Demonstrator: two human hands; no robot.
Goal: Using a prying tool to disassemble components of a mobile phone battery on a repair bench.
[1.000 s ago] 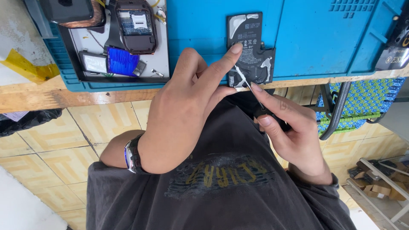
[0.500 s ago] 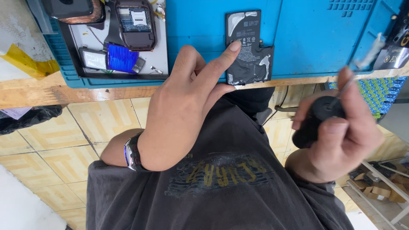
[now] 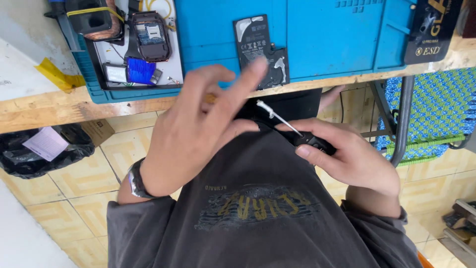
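Below, right hand (image 3: 354, 159) gripping a black-handled tool (image 3: 297, 133), left hand (image 3: 198, 124) spread, forefinger perhaps touching battery (image 3: 258, 49) at mat edge (image 3: 327, 79).

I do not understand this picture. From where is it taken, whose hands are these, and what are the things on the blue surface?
The camera sits on the person's head and looks down, so you see the person's own body, grey shirt and both hands. The left hand, with a wristwatch, reaches toward a flat black phone battery at the near edge of a blue work mat; whether the finger touches it I cannot tell. The right hand holds a small tool with a black handle and a thin metal shaft. At the mat's left lies an opened phone with small parts. The mat rests on a wooden bench. Below is a tiled floor.
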